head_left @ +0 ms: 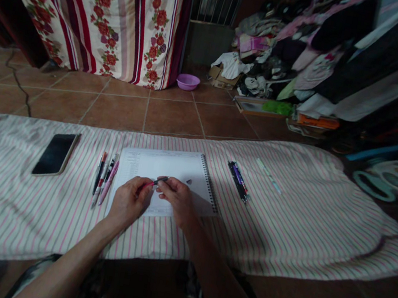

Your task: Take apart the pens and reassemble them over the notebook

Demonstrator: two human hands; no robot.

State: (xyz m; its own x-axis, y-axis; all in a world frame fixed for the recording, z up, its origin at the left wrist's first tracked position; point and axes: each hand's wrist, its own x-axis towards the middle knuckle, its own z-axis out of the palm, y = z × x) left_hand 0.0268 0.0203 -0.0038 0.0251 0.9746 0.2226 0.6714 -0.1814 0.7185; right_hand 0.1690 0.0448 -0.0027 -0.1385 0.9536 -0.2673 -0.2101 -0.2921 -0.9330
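Over a spiral notebook (pixel 166 163), both hands meet on a slim pen (pixel 159 181), dark towards the right and pinkish-red towards the left. My left hand (pixel 129 199) pinches its reddish end, while the fingertips of my right hand (pixel 177 198) close on the dark end. A small dark piece (pixel 189 181) lies on the page beside my right hand; its kind is too small to make out. Left of the notebook, several pens (pixel 104 179) lie side by side, one of them pink. More dark pens (pixel 238 181) lie together to the right.
A striped cloth (pixel 304 221) covers the low surface. A smartphone (pixel 55 154) rests on the left, and a pale slim stick-like item (pixel 269 175) on the right. Beyond are a floral curtain (pixel 125 16), a purple basin (pixel 188 82) and heaped clothes (pixel 276 45).
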